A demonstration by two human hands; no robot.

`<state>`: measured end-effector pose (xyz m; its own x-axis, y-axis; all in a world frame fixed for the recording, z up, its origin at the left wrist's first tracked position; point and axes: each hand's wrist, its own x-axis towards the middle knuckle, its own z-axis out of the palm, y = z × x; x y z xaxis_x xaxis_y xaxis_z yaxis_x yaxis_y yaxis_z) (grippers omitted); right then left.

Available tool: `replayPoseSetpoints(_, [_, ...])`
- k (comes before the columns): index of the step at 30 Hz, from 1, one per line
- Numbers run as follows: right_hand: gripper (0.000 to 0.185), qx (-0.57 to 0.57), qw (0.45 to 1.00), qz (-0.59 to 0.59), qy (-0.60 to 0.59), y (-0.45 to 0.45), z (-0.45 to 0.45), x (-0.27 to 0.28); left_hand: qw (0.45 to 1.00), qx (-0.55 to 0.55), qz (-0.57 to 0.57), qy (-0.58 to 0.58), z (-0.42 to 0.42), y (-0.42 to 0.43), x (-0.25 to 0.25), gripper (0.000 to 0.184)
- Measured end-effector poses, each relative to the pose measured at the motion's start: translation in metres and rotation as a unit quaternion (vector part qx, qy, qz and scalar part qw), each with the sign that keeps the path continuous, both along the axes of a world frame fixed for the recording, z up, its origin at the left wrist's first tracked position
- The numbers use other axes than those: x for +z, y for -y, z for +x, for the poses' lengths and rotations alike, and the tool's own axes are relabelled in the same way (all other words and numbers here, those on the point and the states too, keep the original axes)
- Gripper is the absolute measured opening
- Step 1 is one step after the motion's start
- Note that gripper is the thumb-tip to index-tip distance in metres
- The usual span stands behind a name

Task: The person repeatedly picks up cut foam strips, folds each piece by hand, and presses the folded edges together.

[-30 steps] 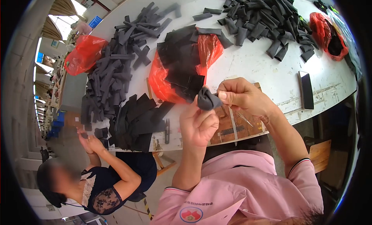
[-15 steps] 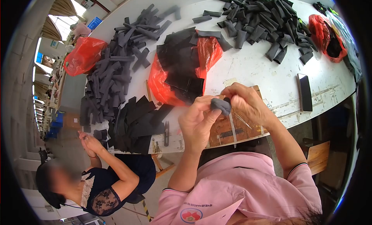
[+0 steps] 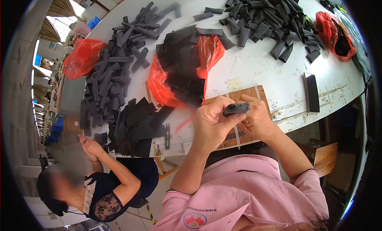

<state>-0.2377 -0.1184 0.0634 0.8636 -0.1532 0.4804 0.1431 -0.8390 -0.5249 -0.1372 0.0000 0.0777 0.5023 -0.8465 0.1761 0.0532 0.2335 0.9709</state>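
Between my two hands is a small dark grey fabric tube (image 3: 236, 108), its end facing up toward me. My left hand (image 3: 211, 121) pinches it with thumb and fingers from the left. At its other side my right hand (image 3: 256, 119) has its fingers curled round the tube's right end; the fingertips are partly hidden. Both hands are above a brown wooden board (image 3: 254, 96) at the table's near edge. Just beyond them lies a red plastic bag (image 3: 159, 90) with black fabric pieces (image 3: 185, 88) on and in it.
Grey fabric tubes (image 3: 105, 82) are heaped at left, with another dark heap (image 3: 266, 16) at the back. Flat black pieces (image 3: 137, 123) and thread snips (image 3: 167, 136) lie near the left edge. A phone (image 3: 311, 92) rests at right. A co-worker (image 3: 115, 183) sits at left.
The fabric tube has shifted slightly right and turned, now appearing longer and flatter. My left hand has moved right with it, and my right hand has closed in lower around its end.
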Motion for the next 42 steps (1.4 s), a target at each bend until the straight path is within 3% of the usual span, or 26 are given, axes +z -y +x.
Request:
replayPoseSetpoints(2, [0.020, 0.017, 0.998, 0.053, -0.017, 0.000, 0.006, -0.039, 0.992, 0.057, 0.068, 0.090, 0.002, 0.001, -0.023, 0.016])
replayPoseSetpoints(3, [0.021, 0.015, 0.996, 0.085, -0.004, -0.003, 0.011, -0.038, 0.996, 0.047, 0.050, 0.052, 0.003, -0.001, -0.021, 0.018])
replayPoseSetpoints(6, [0.024, 0.031, 0.989, 0.144, -0.031, -0.006, 0.009, -0.033, 0.983, 0.120, 0.029, 0.138, -0.001, 0.000, -0.011, 0.019])
replayPoseSetpoints(10, [0.028, 0.023, 0.991, 0.118, -0.066, -0.002, 0.006, -0.025, 0.991, 0.077, -0.087, -0.065, -0.007, -0.008, 0.012, 0.018])
replayPoseSetpoints(11, [0.030, 0.015, 0.991, 0.100, -0.084, -0.001, 0.005, -0.021, 0.989, 0.105, -0.102, -0.013, -0.003, -0.008, 0.007, 0.018])
replayPoseSetpoints(15, [0.034, 0.012, 0.998, 0.027, -0.056, -0.002, 0.008, 0.010, 0.950, 0.154, -0.223, -0.154, 0.005, -0.015, 0.009, 0.017])
replayPoseSetpoints(17, [0.035, 0.012, 0.998, -0.033, -0.061, -0.001, 0.011, 0.003, 0.957, 0.151, -0.196, -0.150, 0.009, -0.020, -0.004, 0.016])
replayPoseSetpoints(23, [0.035, -0.005, 0.996, -0.029, -0.078, -0.005, 0.010, -0.021, 0.974, 0.137, -0.153, -0.098, 0.005, -0.015, 0.002, 0.015])
replayPoseSetpoints(26, [0.035, 0.013, 0.997, -0.028, -0.077, -0.003, 0.009, -0.012, 0.994, 0.087, -0.056, 0.031, 0.011, -0.016, 0.019, 0.014])
replayPoseSetpoints(27, [0.035, 0.008, 0.998, -0.012, -0.065, -0.004, 0.009, -0.016, 0.988, 0.109, -0.072, 0.085, 0.015, -0.015, 0.012, 0.014])
replayPoseSetpoints(30, [0.035, 0.015, 0.998, 0.022, -0.060, -0.007, 0.011, -0.025, 0.990, 0.103, -0.096, 0.019, 0.012, -0.016, 0.007, 0.014])
replayPoseSetpoints(31, [0.035, 0.027, 0.997, 0.024, -0.075, -0.008, 0.010, -0.015, 0.985, 0.108, -0.100, 0.086, 0.016, -0.019, 0.001, 0.012])
replayPoseSetpoints(32, [0.035, 0.035, 0.995, 0.031, -0.086, -0.008, 0.010, -0.002, 0.981, 0.167, -0.083, 0.056, 0.016, -0.024, -0.002, 0.012])
replayPoseSetpoints(33, [0.035, 0.054, 0.980, 0.163, -0.098, -0.005, 0.011, 0.028, 0.972, 0.223, -0.064, 0.027, 0.016, -0.027, -0.005, 0.012])
replayPoseSetpoints(34, [0.037, 0.093, 0.917, 0.372, -0.111, 0.005, 0.015, 0.052, 0.960, 0.275, -0.044, -0.003, 0.016, -0.030, -0.009, 0.013])
replayPoseSetpoints(35, [0.044, 0.099, 0.859, 0.498, -0.061, 0.023, 0.023, 0.066, 0.949, 0.314, -0.006, -0.023, 0.029, -0.037, -0.025, 0.015])
replayPoseSetpoints(36, [0.048, 0.145, 0.863, 0.485, -0.006, 0.062, 0.041, 0.063, 0.933, 0.354, 0.051, -0.032, 0.043, -0.047, -0.044, 0.015])
replayPoseSetpoints(38, [0.055, -0.061, 0.849, 0.525, 0.004, 0.119, 0.068, 0.033, 0.884, 0.435, 0.163, -0.049, 0.072, -0.070, -0.086, 0.016])
replayPoseSetpoints(40, [0.063, -0.226, 0.850, 0.475, -0.013, 0.127, 0.058, -0.007, 0.844, 0.478, 0.232, 0.070, 0.098, -0.089, -0.130, 0.018])
replayPoseSetpoints(42, [0.063, -0.224, 0.830, 0.510, -0.021, 0.099, 0.034, -0.028, 0.786, 0.507, 0.292, 0.203, 0.106, -0.094, -0.140, 0.019])
